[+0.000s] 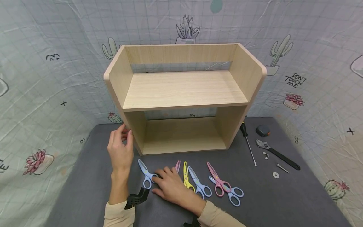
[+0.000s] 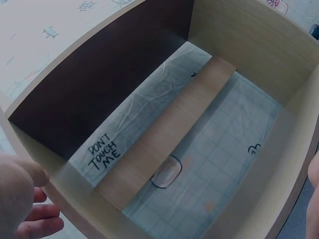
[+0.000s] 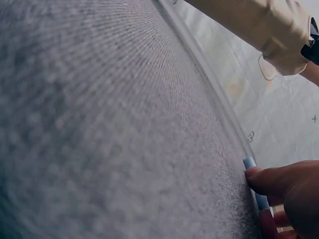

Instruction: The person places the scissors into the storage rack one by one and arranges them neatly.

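Head view shows the right hand (image 1: 170, 186) resting loosely, fingertips on the blue scissors (image 1: 146, 175), whose blades point away toward the wooden shelf (image 1: 184, 91), while the relaxed left hand (image 1: 121, 151) touches that shelf's left wall.

The head view looks forward and down from above onto a dark grey felt-covered table (image 1: 283, 195), with a pale wooden two-tier shelf unit (image 1: 184, 91) at the centre of the frame and both forearms entering from the bottom edge. The left wrist view sits very close to that same shelf unit (image 2: 164, 144), peering into its open lower compartment toward the cactus-printed backdrop cloth (image 2: 219, 164) behind it. The right wrist view lies almost level with the grey table surface (image 3: 99, 124), grazing along it, with fingertips (image 3: 269, 179) at the lower right.
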Tool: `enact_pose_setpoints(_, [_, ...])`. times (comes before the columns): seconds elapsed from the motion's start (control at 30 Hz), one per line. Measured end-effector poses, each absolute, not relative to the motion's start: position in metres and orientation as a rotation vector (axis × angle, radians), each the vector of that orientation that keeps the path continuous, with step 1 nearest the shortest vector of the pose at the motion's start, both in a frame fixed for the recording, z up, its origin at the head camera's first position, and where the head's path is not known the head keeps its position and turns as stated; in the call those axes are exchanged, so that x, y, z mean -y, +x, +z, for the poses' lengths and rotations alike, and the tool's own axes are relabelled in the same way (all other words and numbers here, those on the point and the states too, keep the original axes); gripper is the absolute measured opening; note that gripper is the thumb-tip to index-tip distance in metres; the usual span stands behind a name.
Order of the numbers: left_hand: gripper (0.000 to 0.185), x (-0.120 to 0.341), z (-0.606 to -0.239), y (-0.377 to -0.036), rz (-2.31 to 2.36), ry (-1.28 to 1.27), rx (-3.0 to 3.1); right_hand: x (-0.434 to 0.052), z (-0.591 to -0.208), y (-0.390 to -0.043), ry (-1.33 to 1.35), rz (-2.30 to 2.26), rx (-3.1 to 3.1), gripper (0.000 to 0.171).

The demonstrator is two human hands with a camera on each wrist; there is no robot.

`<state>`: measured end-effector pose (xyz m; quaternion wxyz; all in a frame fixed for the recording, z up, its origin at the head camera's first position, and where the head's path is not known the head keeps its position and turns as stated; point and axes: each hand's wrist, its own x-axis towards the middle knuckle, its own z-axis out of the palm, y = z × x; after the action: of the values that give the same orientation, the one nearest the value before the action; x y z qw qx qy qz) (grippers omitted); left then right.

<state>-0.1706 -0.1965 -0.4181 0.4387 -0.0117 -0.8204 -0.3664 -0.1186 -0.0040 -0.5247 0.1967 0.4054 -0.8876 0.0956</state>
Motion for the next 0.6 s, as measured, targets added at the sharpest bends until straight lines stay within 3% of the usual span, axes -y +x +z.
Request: enact_pose_setpoints(0.6, [0.029, 0.1942, -0.4207, -0.1733, -0.934, -0.025, 1.986, 0.0031, -0.5251, -0.1195, 1.183, 0.315, 2.437, 0.023])
